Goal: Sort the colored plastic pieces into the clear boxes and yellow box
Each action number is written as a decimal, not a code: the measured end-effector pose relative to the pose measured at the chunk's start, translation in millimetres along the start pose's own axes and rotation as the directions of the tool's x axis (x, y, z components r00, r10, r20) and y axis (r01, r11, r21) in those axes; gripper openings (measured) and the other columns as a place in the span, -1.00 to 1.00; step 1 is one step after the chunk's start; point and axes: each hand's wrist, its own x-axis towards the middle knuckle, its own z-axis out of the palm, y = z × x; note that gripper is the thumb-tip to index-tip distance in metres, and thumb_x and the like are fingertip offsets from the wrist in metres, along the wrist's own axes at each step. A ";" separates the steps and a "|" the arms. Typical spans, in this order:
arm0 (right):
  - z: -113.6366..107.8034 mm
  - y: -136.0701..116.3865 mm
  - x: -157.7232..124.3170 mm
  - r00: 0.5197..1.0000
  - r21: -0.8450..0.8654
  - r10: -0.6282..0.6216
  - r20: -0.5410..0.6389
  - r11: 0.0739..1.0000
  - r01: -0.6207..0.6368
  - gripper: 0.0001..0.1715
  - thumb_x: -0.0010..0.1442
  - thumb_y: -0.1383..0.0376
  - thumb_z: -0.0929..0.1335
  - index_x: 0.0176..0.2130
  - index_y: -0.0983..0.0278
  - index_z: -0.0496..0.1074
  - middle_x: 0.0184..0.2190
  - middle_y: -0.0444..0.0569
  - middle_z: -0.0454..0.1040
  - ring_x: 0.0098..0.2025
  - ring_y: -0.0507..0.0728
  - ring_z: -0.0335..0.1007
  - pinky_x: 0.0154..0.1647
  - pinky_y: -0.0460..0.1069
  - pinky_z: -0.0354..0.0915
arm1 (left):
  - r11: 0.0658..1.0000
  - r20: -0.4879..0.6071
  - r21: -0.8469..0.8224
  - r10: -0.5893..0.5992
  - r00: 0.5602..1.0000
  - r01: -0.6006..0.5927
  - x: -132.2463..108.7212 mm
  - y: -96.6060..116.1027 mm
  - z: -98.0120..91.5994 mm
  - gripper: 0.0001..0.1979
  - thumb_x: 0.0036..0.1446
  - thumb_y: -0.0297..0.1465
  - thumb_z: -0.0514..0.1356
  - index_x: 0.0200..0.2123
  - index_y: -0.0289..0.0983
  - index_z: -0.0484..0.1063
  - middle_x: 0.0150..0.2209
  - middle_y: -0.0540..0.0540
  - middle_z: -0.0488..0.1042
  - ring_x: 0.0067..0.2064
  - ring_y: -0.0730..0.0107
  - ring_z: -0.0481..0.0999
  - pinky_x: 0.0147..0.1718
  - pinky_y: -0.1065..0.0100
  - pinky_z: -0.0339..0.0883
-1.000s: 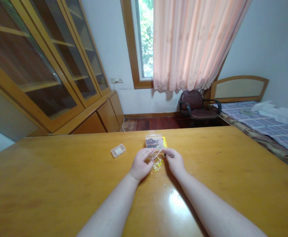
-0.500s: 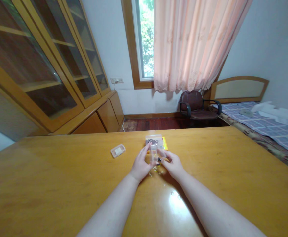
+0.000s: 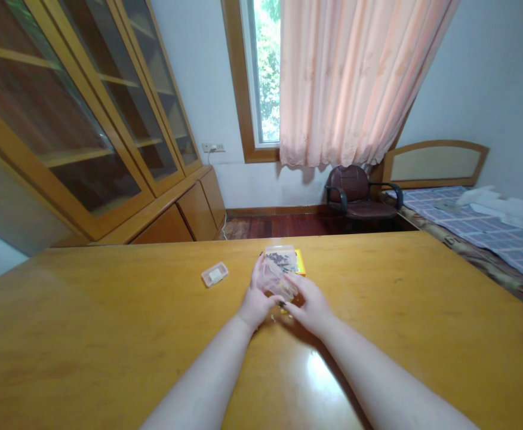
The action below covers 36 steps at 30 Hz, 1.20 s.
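My left hand (image 3: 256,301) holds the left side of a small clear plastic box (image 3: 279,284), its fingers curled round the edge. On the box's right side my right hand (image 3: 310,301) grips too, with fingers on top and thumb at the near edge. Just behind it lies a clear container (image 3: 280,258) with dark small pieces in it, partly on a yellow packet (image 3: 301,263). Small pale pieces (image 3: 273,318) are scattered on the table below my hands.
On the wooden table (image 3: 109,334), a small clear box (image 3: 215,275) with a white item inside sits to the left. Beyond the table stand a brown armchair (image 3: 355,194), a bed (image 3: 489,221) and a glass-fronted cabinet (image 3: 154,209).
The small clear box between my hands has tilted and now looks wider. My right fingers have moved over its top, and my left fingers have shifted slightly left.
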 end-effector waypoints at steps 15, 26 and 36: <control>-10.7 -6.6 3.1 0.985 0.126 0.138 0.100 0.981 -0.150 -0.64 0.08 0.25 0.29 -0.08 0.22 0.37 -0.16 0.02 0.46 -0.12 0.17 0.37 -0.08 0.08 0.27 | 0.864 -0.103 0.499 0.130 0.986 -0.062 2.0 6.3 -14.7 -0.59 -0.09 -0.38 0.24 -0.11 -0.23 0.30 -0.12 -0.11 0.37 -0.05 0.23 0.36 0.00 0.17 0.20; -3.8 3.5 1.7 0.983 0.172 0.177 0.047 0.968 -0.183 -0.62 0.10 0.27 0.27 -0.05 0.28 0.33 -0.10 0.06 0.42 -0.06 0.16 0.33 0.00 0.09 0.23 | 0.850 -0.182 0.527 0.123 0.976 -0.009 2.4 9.9 -13.0 -0.61 -0.25 -0.32 0.34 -0.29 -0.26 0.34 -0.30 -0.03 0.41 -0.23 0.31 0.42 -0.16 0.28 0.28; -4.2 1.7 5.6 0.969 0.218 0.248 0.007 0.945 -0.244 -0.67 0.04 0.26 0.33 -0.15 0.26 0.39 -0.18 0.04 0.46 -0.13 0.16 0.38 -0.06 0.10 0.27 | 0.770 -0.167 0.638 0.127 0.978 0.009 1.0 16.4 -9.3 -0.54 -0.32 -0.15 0.35 -0.39 -0.27 0.29 -0.39 -0.01 0.38 -0.32 0.32 0.40 -0.31 0.32 0.28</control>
